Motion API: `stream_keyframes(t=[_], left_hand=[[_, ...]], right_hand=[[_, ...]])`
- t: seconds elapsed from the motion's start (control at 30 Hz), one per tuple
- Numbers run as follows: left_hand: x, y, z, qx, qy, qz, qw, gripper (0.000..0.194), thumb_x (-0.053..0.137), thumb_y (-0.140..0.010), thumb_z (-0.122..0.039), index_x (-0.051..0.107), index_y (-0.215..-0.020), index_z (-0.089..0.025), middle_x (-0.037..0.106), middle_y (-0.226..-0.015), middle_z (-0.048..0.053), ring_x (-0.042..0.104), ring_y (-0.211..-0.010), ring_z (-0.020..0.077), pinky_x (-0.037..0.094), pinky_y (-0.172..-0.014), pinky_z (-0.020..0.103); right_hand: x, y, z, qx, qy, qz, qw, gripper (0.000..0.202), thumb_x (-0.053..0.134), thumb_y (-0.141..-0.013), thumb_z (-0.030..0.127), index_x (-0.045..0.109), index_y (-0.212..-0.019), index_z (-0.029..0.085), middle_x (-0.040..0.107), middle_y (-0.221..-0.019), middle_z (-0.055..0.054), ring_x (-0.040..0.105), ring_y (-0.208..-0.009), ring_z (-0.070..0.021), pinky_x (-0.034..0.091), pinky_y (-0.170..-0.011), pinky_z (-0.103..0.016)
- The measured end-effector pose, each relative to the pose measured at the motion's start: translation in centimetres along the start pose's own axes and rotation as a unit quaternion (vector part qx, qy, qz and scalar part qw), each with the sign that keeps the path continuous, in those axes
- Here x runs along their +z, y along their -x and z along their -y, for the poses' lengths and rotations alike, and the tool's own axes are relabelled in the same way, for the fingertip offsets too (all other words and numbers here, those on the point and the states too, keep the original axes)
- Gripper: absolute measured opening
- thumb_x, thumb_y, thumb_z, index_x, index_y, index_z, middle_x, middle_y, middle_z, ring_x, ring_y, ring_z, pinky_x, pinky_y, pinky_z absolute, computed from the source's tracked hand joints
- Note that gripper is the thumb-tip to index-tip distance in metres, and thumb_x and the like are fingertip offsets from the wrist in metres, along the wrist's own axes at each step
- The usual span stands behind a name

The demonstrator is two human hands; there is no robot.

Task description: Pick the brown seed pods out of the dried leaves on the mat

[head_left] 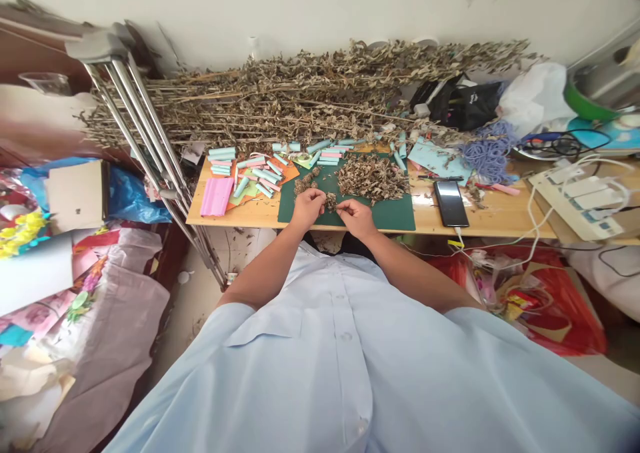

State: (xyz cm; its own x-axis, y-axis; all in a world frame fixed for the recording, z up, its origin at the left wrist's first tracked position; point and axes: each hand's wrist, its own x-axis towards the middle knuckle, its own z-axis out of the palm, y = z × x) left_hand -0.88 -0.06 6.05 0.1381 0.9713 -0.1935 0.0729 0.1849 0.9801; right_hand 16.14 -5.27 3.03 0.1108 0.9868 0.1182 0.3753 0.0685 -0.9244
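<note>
Bright light, stretched and soft edges.

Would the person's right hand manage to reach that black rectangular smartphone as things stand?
Probably yes: along the front edge, only flat green mat and light wooden tabletop show between the right hand and the black rectangular smartphone.

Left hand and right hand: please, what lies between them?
In the head view, a small clump of dried plant matter is between the left hand and the right hand, over the green mat.
</note>
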Motion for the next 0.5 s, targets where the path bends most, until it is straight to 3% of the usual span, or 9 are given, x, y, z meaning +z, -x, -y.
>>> stream_keyframes(t=[0.2, 0.5], left_hand=[[0.1, -0.6, -0.8, -0.039, 0.079, 0.003, 0.996, 0.013, 0.066, -0.072, -0.028, 0.06, -0.078, -0.018, 0.058, -0.061, -0.002, 0.051, -0.046, 0.0077, 0.025, -0.04, 0.018], [-0.4, -0.8, -1.8, -0.021, 0.023, -0.001, 1.0, 0.013, 0.067, -0.072, -0.03, 0.064, -0.077, -0.018, 0.049, -0.051, -0.004, 0.048, -0.044, 0.0086, 0.024, -0.04, 0.02]], right_hand=[[0.1, 0.0, 0.1, -0.009, -0.017, 0.0, 1.0, 0.02, 0.064, -0.08, 0.039, 0.071, -0.087, 0.021, 0.059, -0.063, 0.002, 0.047, -0.055, -0.0136, 0.041, -0.059, -0.029], [0.1, 0.0, -0.3, -0.009, -0.022, -0.002, 1.0, 0.019, 0.064, -0.08, 0.038, 0.072, -0.087, 0.021, 0.061, -0.065, 0.002, 0.049, -0.057, -0.014, 0.043, -0.06, -0.029]])
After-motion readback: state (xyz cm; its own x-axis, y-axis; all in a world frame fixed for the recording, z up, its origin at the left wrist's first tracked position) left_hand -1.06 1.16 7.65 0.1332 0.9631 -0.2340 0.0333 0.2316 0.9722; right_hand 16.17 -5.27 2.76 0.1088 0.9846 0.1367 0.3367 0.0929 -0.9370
